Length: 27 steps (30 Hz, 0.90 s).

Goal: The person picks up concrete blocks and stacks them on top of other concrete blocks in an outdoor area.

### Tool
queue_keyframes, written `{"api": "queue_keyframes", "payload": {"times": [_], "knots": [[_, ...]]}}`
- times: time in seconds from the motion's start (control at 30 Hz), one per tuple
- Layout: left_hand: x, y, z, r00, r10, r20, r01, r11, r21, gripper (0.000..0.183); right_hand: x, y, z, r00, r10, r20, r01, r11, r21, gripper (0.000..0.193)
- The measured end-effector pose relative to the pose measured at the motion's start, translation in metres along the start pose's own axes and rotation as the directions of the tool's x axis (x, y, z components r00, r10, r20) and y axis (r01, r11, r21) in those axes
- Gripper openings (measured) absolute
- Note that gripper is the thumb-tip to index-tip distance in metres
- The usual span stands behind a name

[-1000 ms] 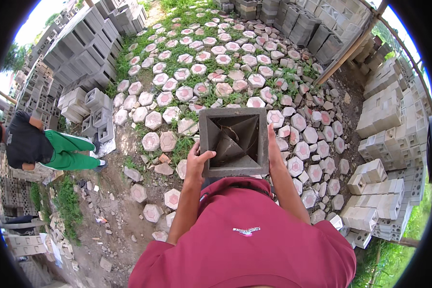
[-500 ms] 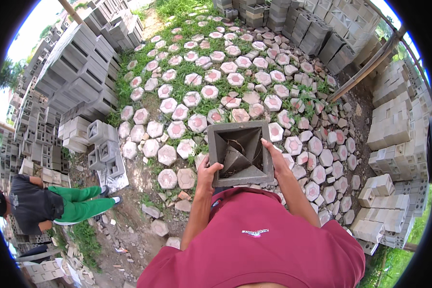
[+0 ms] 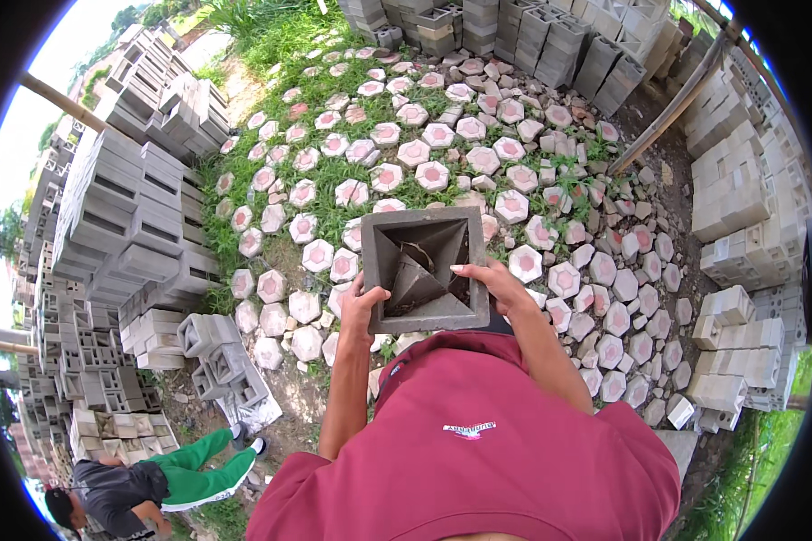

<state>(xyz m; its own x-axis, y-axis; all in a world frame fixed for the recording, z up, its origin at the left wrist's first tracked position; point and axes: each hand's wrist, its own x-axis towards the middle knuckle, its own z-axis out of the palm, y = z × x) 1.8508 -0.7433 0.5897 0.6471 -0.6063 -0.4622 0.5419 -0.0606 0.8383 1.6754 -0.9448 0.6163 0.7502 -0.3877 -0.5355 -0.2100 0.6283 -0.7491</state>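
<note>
Between my two hands is a square grey concrete ventilation block, with slanting inner faces and a raised wedge across its hollow. A few dry twigs lie inside it. My left hand grips its lower left side, thumb on the rim. At the right side my right hand holds it, with the thumb reaching over the rim toward the hollow. The fingers beneath the block are mostly hidden. It is held up in front of my body, above the ground.
Hexagonal pavers with reddish centres lie in rows on grass and soil ahead. Stacked hollow blocks stand at left, with more block stacks at right. A wooden pole leans at right. A person in green trousers is at lower left.
The view has turned, and the surroundings have shifted in it. The block sits slightly further left and higher in view. My right thumb has moved further over the rim. The other person has changed posture.
</note>
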Motion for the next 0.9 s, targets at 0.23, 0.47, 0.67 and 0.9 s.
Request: {"api": "queue_keyframes", "payload": {"times": [0.23, 0.47, 0.67, 0.9], "knots": [[0.136, 0.047, 0.03, 1.0, 0.019, -0.017, -0.019, 0.999, 0.033, 0.055, 0.149, -0.046, -0.034, 0.999, -0.025, -0.024, 0.024, 0.999, -0.04, 0.044], [0.287, 0.106, 0.074, 0.999, 0.035, -0.029, -0.037, 0.997, -0.064, 0.041, 0.29, -0.17, -0.051, 0.999, 0.007, -0.038, -0.015, 0.976, -0.217, 0.042], [0.38, 0.149, 0.119, 0.997, 0.058, -0.055, -0.061, 0.996, -0.061, 0.039, 0.35, -0.274, -0.055, 0.998, -0.003, 0.064, 0.012, 0.991, -0.131, 0.051], [0.498, 0.204, 0.164, 0.998, 0.013, 0.062, -0.018, 0.997, 0.08, 0.038, 0.452, -0.311, -0.103, 0.999, -0.043, -0.02, 0.042, 0.997, -0.063, 0.057]]}}
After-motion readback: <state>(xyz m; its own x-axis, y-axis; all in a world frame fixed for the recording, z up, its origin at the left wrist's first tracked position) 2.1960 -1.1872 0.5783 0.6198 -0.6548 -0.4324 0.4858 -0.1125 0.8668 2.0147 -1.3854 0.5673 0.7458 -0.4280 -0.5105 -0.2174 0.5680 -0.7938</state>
